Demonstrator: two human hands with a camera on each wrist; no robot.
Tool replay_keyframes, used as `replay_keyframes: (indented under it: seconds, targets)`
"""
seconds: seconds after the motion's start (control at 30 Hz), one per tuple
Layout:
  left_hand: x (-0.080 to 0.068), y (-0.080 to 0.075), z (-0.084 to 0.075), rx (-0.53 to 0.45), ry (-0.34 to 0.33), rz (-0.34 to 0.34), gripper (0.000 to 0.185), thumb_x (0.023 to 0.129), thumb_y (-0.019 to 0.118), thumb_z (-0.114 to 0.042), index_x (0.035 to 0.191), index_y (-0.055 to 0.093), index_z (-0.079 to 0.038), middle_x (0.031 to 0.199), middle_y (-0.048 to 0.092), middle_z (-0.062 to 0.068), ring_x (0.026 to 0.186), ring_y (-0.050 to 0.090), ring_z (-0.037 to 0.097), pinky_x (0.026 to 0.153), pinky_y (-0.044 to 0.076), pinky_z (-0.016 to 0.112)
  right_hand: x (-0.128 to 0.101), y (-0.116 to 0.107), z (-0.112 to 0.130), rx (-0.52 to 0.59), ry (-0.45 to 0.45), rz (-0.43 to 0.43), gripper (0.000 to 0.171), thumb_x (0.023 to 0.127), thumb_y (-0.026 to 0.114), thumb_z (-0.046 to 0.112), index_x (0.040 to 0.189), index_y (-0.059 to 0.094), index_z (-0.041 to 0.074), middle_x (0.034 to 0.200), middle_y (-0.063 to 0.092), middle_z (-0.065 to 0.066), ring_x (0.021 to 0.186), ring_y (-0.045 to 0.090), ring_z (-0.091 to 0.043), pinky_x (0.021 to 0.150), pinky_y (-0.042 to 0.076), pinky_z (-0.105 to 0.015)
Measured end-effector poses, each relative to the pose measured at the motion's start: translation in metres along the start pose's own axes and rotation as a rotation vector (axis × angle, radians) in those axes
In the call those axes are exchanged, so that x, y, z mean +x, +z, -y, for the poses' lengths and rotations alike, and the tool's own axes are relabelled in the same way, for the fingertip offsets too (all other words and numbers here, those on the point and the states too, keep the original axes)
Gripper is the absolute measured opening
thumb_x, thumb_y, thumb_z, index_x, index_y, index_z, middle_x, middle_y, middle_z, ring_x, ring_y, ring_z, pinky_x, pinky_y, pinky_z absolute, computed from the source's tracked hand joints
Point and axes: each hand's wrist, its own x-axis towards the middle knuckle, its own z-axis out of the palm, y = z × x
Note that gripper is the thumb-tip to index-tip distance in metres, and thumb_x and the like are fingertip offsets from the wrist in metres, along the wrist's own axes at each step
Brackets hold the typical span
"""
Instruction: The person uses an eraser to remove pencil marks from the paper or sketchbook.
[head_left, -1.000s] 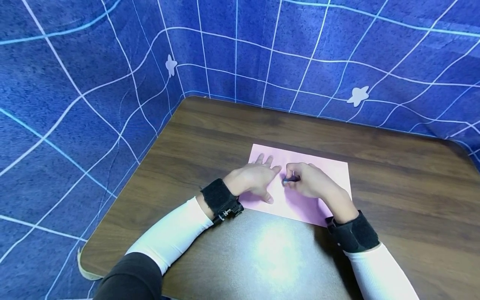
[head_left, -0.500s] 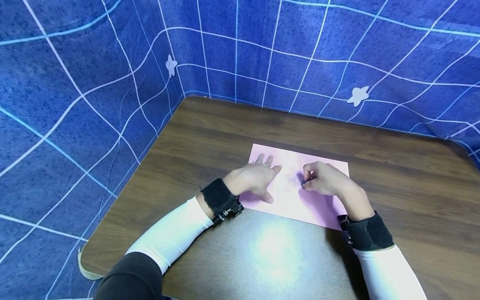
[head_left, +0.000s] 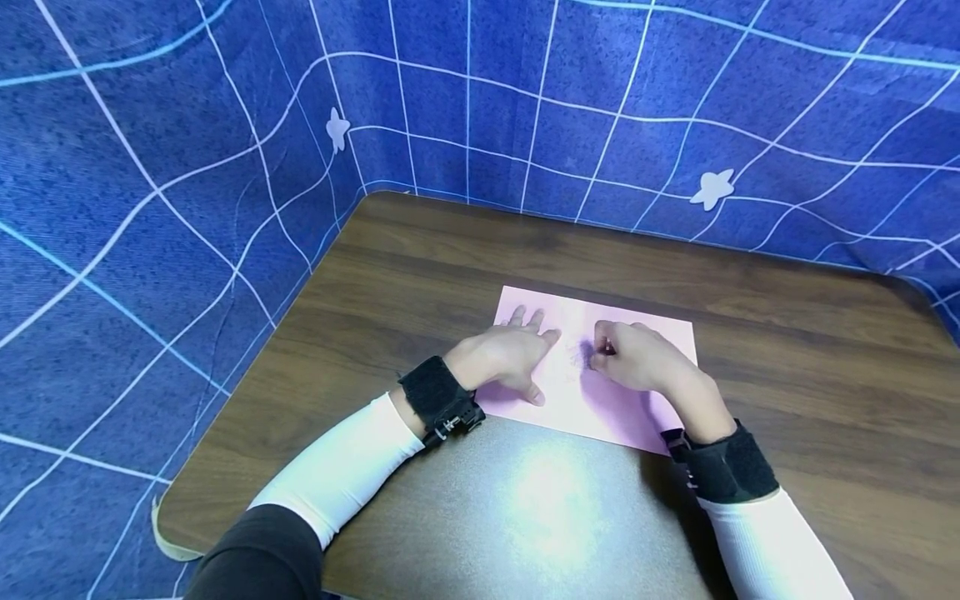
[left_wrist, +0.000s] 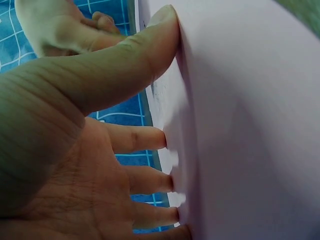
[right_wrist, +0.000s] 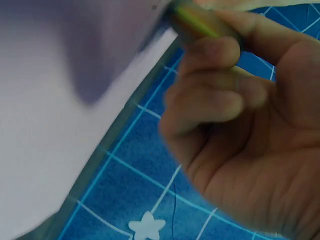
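A pink sheet of paper (head_left: pixel 555 400) lies on the table. On its left part rests my left hand (head_left: pixel 512 354), fingers spread and their tips touching the sheet, as the left wrist view also shows. My right hand (head_left: pixel 637 357) pinches a short, thick dark stick (right_wrist: pixel 195 22) between thumb and fingers. A yellow-green streak shows along the stick; its exact kind is unclear through blur. One end of it points down at the paper. Faint purplish marks (head_left: pixel 573 354) lie on the sheet between the hands. In the head view, the fingers hide most of the stick.
The brown wood-grain table (head_left: pixel 420 267) extends around the sheet, with a bright glare in front of it. A blue curtain (head_left: pixel 465 117) with white grid lines and pale stars stands along the table's back and left edges. Each wrist wears a black strap (head_left: pixel 727 467).
My right hand first moves right across the sheet with the stick, uncovering faint marks, then comes back slightly left. My left hand stays in place on the paper.
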Motion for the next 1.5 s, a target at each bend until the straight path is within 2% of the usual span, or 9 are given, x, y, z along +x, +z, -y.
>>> replay_keyframes:
  seconds: [0.1,0.23,0.3,0.4,0.63,0.87,1.07,1.37,1.5]
  targets:
    - [0.0,0.0,0.0,0.003,-0.005,0.003,0.113,0.081,0.081,-0.054,0.166,0.016,-0.018,0.171,0.001,0.021,0.158,0.001,0.046,0.13,0.015,0.054,0.004,0.007,0.005,0.079,-0.111,-0.057,0.006,0.095,0.069,0.013,0.094,0.064,0.011,0.071,0.065,0.0,0.064,0.053,-0.014,0.062,0.045,-0.032]
    - [0.0,0.0,0.0,0.013,-0.005,0.001,0.112,0.082,0.081,-0.054,0.166,0.016,-0.018,0.171,0.002,0.023,0.158,0.002,0.046,0.129,0.016,0.056,0.007,0.016,0.012,0.075,-0.213,-0.092,0.01,0.092,0.074,0.01,0.1,0.069,0.013,0.088,0.075,-0.002,0.08,0.066,-0.018,0.076,0.055,-0.043]
    - [0.0,-0.001,0.0,0.023,-0.003,-0.004,0.111,0.082,0.08,-0.054,0.166,0.017,-0.017,0.17,0.004,0.024,0.157,0.003,0.047,0.129,0.016,0.056,0.008,0.018,0.015,0.052,-0.204,-0.093,0.01,0.091,0.076,0.01,0.097,0.069,0.016,0.09,0.076,-0.001,0.083,0.067,-0.02,0.078,0.055,-0.045]
    - [0.0,-0.002,-0.001,0.028,-0.005,-0.003,0.111,0.082,0.08,-0.054,0.166,0.017,-0.017,0.171,0.004,0.024,0.157,0.003,0.047,0.13,0.015,0.055,0.008,0.017,0.018,0.037,-0.14,-0.066,0.011,0.091,0.076,0.012,0.091,0.067,0.018,0.082,0.071,0.002,0.077,0.062,-0.019,0.071,0.05,-0.041]
    - [0.001,-0.003,-0.003,0.016,-0.009,0.005,0.111,0.082,0.08,-0.055,0.166,0.017,-0.019,0.172,0.002,0.021,0.158,0.001,0.045,0.13,0.016,0.055,0.007,0.011,0.009,0.092,-0.061,0.01,0.015,0.086,0.077,0.011,0.085,0.063,0.017,0.069,0.057,0.002,0.067,0.049,-0.016,0.062,0.037,-0.03]
    - [0.002,-0.004,-0.004,0.007,0.001,0.004,0.113,0.081,0.082,-0.053,0.166,0.016,-0.02,0.172,0.002,0.02,0.158,0.001,0.046,0.129,0.019,0.055,0.001,0.002,-0.006,0.184,-0.033,0.071,0.015,0.082,0.076,0.007,0.079,0.062,0.012,0.064,0.049,0.004,0.062,0.046,-0.013,0.057,0.037,-0.028]
    - [0.001,-0.004,-0.004,0.007,-0.003,0.008,0.113,0.081,0.082,-0.054,0.166,0.016,-0.02,0.172,0.0,0.019,0.158,0.001,0.046,0.128,0.02,0.056,-0.004,-0.006,-0.017,0.2,0.016,0.122,0.014,0.081,0.074,0.005,0.076,0.062,0.012,0.064,0.049,0.005,0.062,0.046,-0.013,0.057,0.038,-0.027]
    - [0.001,-0.001,-0.003,-0.011,-0.008,0.015,0.112,0.082,0.081,-0.053,0.166,0.015,-0.02,0.172,-0.002,0.019,0.158,-0.002,0.044,0.129,0.016,0.055,-0.009,-0.012,-0.018,0.105,0.018,0.183,0.009,0.09,0.071,0.014,0.087,0.063,0.012,0.067,0.051,0.003,0.063,0.048,-0.013,0.058,0.039,-0.029]
    - [0.0,0.0,-0.002,-0.002,-0.017,0.011,0.113,0.082,0.081,-0.054,0.166,0.014,-0.019,0.172,-0.002,0.019,0.158,-0.002,0.045,0.129,0.016,0.055,-0.005,-0.01,-0.014,0.1,-0.006,0.125,0.008,0.094,0.069,0.016,0.094,0.064,0.011,0.066,0.052,0.003,0.06,0.048,-0.013,0.055,0.04,-0.029]
